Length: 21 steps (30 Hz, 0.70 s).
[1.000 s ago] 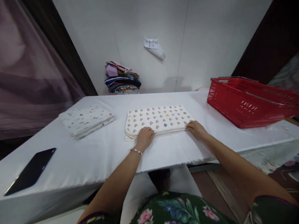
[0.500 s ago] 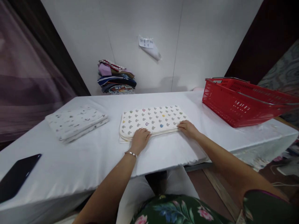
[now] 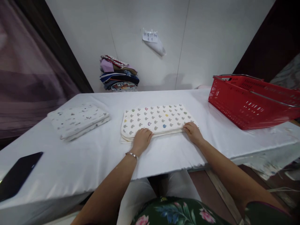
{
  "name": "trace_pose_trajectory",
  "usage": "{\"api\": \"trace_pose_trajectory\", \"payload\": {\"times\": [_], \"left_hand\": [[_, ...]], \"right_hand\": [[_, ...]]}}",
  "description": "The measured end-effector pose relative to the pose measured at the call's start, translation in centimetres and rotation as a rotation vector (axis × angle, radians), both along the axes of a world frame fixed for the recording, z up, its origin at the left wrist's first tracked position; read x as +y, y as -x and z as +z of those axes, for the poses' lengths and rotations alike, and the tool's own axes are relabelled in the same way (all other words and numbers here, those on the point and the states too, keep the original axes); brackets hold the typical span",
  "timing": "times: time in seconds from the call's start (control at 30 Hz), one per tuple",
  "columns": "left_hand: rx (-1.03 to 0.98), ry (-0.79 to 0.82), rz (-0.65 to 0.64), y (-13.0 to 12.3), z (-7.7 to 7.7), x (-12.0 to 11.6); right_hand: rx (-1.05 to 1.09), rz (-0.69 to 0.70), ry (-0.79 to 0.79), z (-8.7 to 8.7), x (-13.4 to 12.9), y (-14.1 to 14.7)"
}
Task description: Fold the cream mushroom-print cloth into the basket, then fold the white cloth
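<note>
A folded white cloth [image 3: 157, 118] with grey, red, yellow and blue mushroom-like prints lies flat in the middle of the table. My left hand [image 3: 142, 140] grips its near edge, left of the middle, fingers bent together on top. At the near edge further right, my right hand [image 3: 192, 132] holds the layers near the corner, its fingers together. Several layers show along the near side. A second folded white cloth [image 3: 78, 120] with small dark prints rests on the left, apart from both hands.
A red plastic basket [image 3: 253, 104] stands at the table's right. A black phone [image 3: 20, 175] lies at the left front of the white-covered table [image 3: 98, 162]. Against the wall is a pile of folded clothes [image 3: 119, 75], below and left of a paper label [image 3: 150, 36].
My right hand has shifted slightly right along the cloth's near edge. The view has moved a little, and both hands remain on the cloth.
</note>
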<state>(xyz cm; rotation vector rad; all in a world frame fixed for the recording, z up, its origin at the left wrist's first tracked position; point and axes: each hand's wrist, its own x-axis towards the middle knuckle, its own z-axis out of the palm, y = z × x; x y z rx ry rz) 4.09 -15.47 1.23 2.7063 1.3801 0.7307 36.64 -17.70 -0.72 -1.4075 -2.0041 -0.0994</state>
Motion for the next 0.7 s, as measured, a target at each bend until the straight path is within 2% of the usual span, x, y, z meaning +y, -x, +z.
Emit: {"api": "trace_pose_trajectory", "payload": {"times": [0.43, 0.7], "left_hand": [[-0.019, 0.022, -0.027, 0.31, -0.17, -0.06], [-0.043, 0.038, -0.037, 0.34, 0.01, -0.07]], "right_hand": [[-0.146, 0.000, 0.010, 0.01, -0.39, 0.36], [-0.131, -0.011, -0.009, 0.25, -0.25, 0.48]]}}
